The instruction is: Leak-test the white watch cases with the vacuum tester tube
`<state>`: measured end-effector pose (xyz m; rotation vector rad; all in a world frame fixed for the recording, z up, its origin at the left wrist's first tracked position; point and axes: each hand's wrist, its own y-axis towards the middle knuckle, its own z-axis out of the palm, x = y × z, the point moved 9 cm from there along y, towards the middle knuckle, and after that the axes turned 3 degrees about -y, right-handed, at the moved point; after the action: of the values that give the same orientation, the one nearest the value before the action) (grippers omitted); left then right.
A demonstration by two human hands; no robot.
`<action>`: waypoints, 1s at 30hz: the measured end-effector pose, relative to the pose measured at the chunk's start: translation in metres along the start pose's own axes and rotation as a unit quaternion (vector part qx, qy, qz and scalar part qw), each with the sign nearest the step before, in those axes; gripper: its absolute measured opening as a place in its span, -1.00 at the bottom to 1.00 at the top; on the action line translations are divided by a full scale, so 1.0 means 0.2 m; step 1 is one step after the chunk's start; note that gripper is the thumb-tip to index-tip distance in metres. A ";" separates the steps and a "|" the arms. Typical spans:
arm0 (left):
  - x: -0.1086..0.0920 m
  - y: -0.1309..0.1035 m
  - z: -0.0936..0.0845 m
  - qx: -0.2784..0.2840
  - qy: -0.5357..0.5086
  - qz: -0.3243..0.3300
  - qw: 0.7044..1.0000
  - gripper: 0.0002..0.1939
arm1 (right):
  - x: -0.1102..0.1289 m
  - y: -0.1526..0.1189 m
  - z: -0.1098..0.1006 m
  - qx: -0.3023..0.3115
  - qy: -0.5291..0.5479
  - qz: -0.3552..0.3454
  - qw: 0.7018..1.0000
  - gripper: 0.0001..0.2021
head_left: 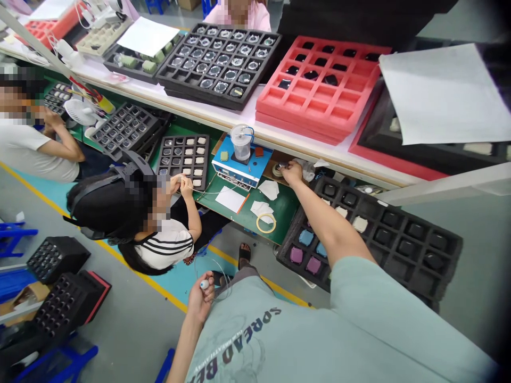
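My left hand (200, 296), low in front of my shirt, is closed around a small white piece with a bluish end (204, 284). A thin clear tube or cord (228, 287) loops beside it. My right hand (292, 173) reaches under the shelf at the back of the green bench (243, 213). Its fingers are pinched on a small greyish thing that I cannot make out, right by a round cream-coloured roll (276, 170). Left of that hand stands a blue box-shaped device (239, 165) with a clear plastic cup (241, 142) on top.
A black foam tray (371, 250) with coloured and black pieces lies under my right arm. White papers (269, 189) and a yellow ring (266, 223) rest on the bench. Foam trays, black (217, 66) and red (319, 90), fill the shelf. A seated co-worker (159, 242) works at left.
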<state>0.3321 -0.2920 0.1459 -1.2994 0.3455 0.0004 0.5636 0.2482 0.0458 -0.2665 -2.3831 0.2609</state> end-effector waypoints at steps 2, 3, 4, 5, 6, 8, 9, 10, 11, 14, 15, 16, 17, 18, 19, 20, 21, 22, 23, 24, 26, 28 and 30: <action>0.00 0.00 0.00 -0.009 0.003 0.003 1.000 -0.77 | 0.00 0.00 -0.02 -0.005 -0.004 -0.002 1.000 -0.44; 0.00 -0.01 0.00 -0.014 0.004 0.004 1.000 -0.77 | 0.00 -0.01 -0.03 -0.007 -0.006 -0.002 1.000 -0.46; 0.00 -0.01 0.00 -0.017 0.004 0.005 1.000 -0.78 | 0.00 -0.01 -0.04 -0.009 -0.008 -0.002 1.000 -0.49; 0.00 -0.01 0.00 -0.019 0.004 0.005 1.000 -0.78 | 0.00 -0.01 -0.06 -0.012 -0.010 -0.002 1.000 -0.51; 0.00 -0.02 0.00 -0.021 0.004 0.006 1.000 -0.79 | 0.00 -0.02 -0.07 -0.014 -0.013 -0.003 1.000 -0.52; 0.00 -0.02 0.01 -0.023 0.003 0.007 1.000 -0.80 | -0.01 -0.02 -0.09 -0.020 -0.020 -0.005 1.000 -0.52; 0.00 -0.02 0.01 -0.024 0.003 0.008 1.000 -0.81 | -0.01 -0.02 -0.11 -0.023 -0.024 -0.006 0.999 -0.52; 0.00 -0.02 0.01 -0.025 0.004 0.009 1.000 -0.82 | -0.01 -0.02 -0.12 -0.025 -0.029 -0.007 0.999 -0.53; 0.01 -0.02 0.01 -0.025 0.005 0.009 1.000 -0.82 | -0.01 -0.02 -0.13 -0.028 -0.033 -0.008 0.999 -0.53; 0.01 -0.02 0.01 -0.025 0.008 0.008 1.000 -0.83 | -0.02 -0.03 -0.16 -0.027 -0.047 -0.013 0.998 -0.56; 0.01 -0.02 0.02 -0.024 0.009 0.007 1.000 -0.82 | -0.02 -0.04 -0.17 -0.027 -0.048 -0.014 0.998 -0.58; 0.01 -0.02 0.02 -0.022 0.010 0.007 1.000 -0.82 | -0.01 -0.05 -0.18 -0.025 -0.052 -0.019 0.998 -0.60; 0.01 -0.02 0.02 -0.020 0.010 0.007 1.000 -0.82 | -0.01 -0.06 -0.19 -0.019 -0.062 -0.028 0.998 -0.62; 0.01 -0.02 0.02 -0.018 0.009 0.006 1.000 -0.82 | 0.01 -0.08 -0.19 -0.003 -0.085 -0.042 0.995 -0.62; 0.01 -0.02 0.03 -0.017 0.009 0.006 1.000 -0.82 | 0.02 -0.10 -0.17 0.022 -0.119 -0.060 0.991 -0.62; 0.01 -0.02 0.03 -0.016 0.008 0.006 1.000 -0.83 | 0.03 -0.13 -0.14 0.052 -0.157 -0.076 0.983 -0.62; 0.01 -0.02 0.03 -0.016 0.008 0.007 1.000 -0.84 | 0.04 -0.16 -0.10 0.084 -0.194 -0.090 0.973 -0.63; 0.01 -0.01 0.04 -0.015 0.008 0.007 1.000 -0.85 | 0.04 -0.18 -0.06 0.113 -0.223 -0.099 0.963 -0.64; 0.01 -0.01 0.04 -0.015 0.008 0.006 1.000 -0.86 | 0.05 -0.20 -0.02 0.136 -0.241 -0.102 0.956 -0.67; 0.01 0.00 0.05 -0.015 0.009 0.005 1.000 -0.87 | 0.06 -0.22 0.02 0.153 -0.251 -0.103 0.950 -0.70; 0.02 0.01 0.06 -0.016 0.013 0.002 1.000 -0.88 | 0.08 -0.24 0.12 0.184 -0.268 -0.107 0.940 -0.74; 0.03 0.02 0.08 -0.015 0.020 -0.001 1.000 -0.88 | 0.10 -0.25 0.22 0.210 -0.288 -0.113 0.928 -0.69; 0.03 0.02 0.10 -0.014 0.025 -0.001 1.000 -0.87 | 0.11 -0.26 0.31 0.225 -0.305 -0.119 0.918 -0.61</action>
<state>0.3425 -0.2731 0.1454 -1.3299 0.3892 -0.0289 0.4997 0.1979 0.0280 0.3763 -2.8257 0.8642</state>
